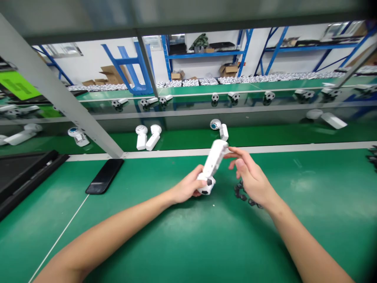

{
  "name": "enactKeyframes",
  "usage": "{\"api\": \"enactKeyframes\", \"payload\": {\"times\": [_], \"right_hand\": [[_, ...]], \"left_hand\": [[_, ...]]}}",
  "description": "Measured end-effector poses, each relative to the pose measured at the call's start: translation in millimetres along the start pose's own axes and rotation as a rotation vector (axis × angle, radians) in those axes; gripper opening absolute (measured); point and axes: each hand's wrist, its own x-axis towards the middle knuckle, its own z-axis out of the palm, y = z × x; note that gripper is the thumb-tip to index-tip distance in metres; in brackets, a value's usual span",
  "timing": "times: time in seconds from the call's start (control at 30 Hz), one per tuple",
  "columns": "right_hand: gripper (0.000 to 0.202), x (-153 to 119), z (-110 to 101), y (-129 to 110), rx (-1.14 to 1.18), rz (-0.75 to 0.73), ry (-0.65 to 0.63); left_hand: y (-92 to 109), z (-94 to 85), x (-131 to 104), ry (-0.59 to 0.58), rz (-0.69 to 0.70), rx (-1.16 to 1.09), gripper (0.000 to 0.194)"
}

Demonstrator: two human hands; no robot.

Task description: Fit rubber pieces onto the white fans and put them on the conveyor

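Observation:
My left hand [187,187] is closed round the ball-shaped end of a white device [214,158], which has a black-and-white football pattern and a long rectangular body. It looks like a small handheld fan. The body tilts up and to the right. Beside its upper end is my right hand [253,179], open with fingers apart; the index fingertip is at the edge of the body, and I cannot tell if it touches. Several small black parts [237,192] lie in a curved row on the green table [188,243], partly hidden by the right hand.
A black phone [105,177] with a white cable [60,236] lies at left, near a black tray [28,173]. Beyond the pale ledge [165,153], similar white devices [141,137] rest on a green belt. A grey metal post [67,90] rises at left.

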Motion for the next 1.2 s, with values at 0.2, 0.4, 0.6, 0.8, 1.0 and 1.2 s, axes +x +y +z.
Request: {"api": "enactKeyframes", "payload": {"times": [0.2, 0.4, 0.6, 0.8, 1.0, 1.2], "right_hand": [[0.029, 9.0, -45.9, 15.5, -0.521, 0.203, -0.092], [0.008, 4.0, -58.5, 29.8, -0.592, 0.280, -0.367], [0.010, -0.9, -55.1, 35.7, -0.605, 0.336, -0.391], [0.016, -0.2, -48.9, 39.5, -0.650, 0.319, -0.368], [0.037, 7.9, -31.3, 17.6, -0.502, 0.142, -0.108], [0.070, -1.1, 11.5, 16.1, -0.181, -0.254, 0.114]], "left_hand": [[19.1, -52.0, 33.7, 0.406, 0.018, 0.516, 0.059], [40.3, -116.5, 82.6, 0.735, -0.077, 0.923, 0.059], [22.8, -131.3, 82.4, 0.812, -0.094, 1.098, 0.047], [32.8, -156.7, 63.5, 0.951, -0.111, 0.917, 0.065], [54.8, -145.1, 68.3, 0.812, 0.041, 0.418, 0.055], [37.0, -34.6, 44.4, 0.286, 0.020, -0.024, 0.070]]}}
